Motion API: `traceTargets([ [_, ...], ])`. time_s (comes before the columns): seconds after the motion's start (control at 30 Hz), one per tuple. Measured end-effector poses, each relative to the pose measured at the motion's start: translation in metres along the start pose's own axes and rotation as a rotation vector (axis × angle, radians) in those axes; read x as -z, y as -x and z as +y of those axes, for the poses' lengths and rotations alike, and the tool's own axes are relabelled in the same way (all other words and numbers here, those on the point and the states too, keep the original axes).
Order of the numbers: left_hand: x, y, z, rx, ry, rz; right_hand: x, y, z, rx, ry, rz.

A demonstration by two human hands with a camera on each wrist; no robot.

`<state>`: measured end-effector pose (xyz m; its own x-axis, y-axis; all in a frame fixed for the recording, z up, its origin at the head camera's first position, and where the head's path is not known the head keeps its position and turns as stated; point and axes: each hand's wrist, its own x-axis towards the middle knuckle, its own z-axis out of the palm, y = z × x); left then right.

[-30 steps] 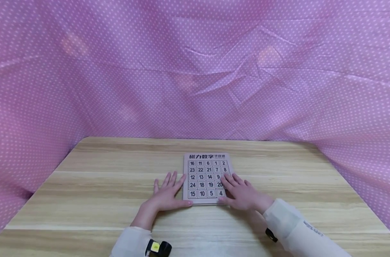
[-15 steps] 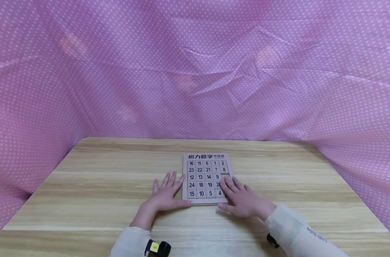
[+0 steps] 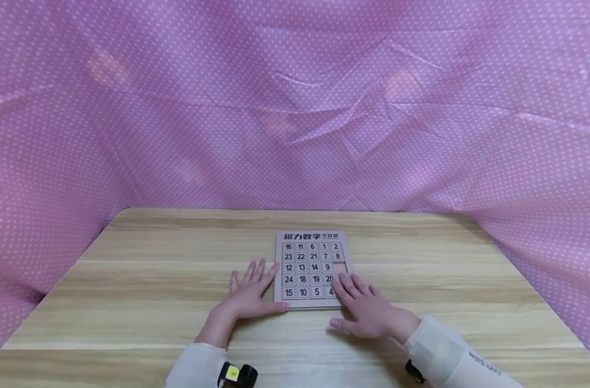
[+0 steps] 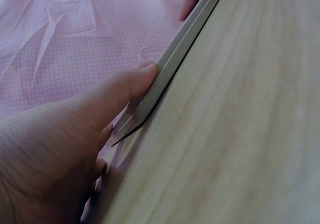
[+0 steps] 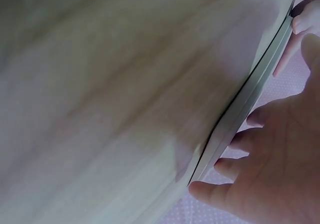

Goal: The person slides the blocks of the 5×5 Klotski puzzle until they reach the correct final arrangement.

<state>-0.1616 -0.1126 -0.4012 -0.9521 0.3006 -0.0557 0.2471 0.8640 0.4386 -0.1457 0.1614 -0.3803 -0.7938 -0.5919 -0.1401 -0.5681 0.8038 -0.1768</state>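
Observation:
A flat number sliding puzzle [image 3: 302, 268] lies on the wooden table, with rows of numbered tiles under a printed title. In its right column, below the 8 tile, a gap without a tile shows. My left hand [image 3: 248, 296] lies spread at the puzzle's left side, thumb on the near left corner and forefinger along the left edge. Fingers of my right hand [image 3: 368, 310] reach over the lower right tiles, next to the 20 and 4, and hide part of that column. The right thumb [image 3: 341, 324] is off the board, in front of its near edge.
The wooden table [image 3: 154, 280] extends around the puzzle on all sides. Behind it and at both sides hangs a pink cloth [image 3: 295, 108] with white dots. Dark wrist cameras sit on both cuffs, one with a yellow label [image 3: 233, 373].
My right hand has drawn back toward me over the right column, its thumb leaving the near edge. A gap has come into sight below the 8. The left hand stays at the corner.

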Motion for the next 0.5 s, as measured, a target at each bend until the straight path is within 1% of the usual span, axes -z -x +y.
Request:
traceTargets([
  [0.3, -0.001, -0.001, -0.002, -0.005, -0.007, -0.001, 0.001, -0.001, -0.002, -0.003, -0.006, 0.008],
  [0.5, -0.002, -0.002, -0.002, -0.007, -0.01, 0.008, 0.005, -0.012, -0.008, 0.019, 0.0, 0.031],
])
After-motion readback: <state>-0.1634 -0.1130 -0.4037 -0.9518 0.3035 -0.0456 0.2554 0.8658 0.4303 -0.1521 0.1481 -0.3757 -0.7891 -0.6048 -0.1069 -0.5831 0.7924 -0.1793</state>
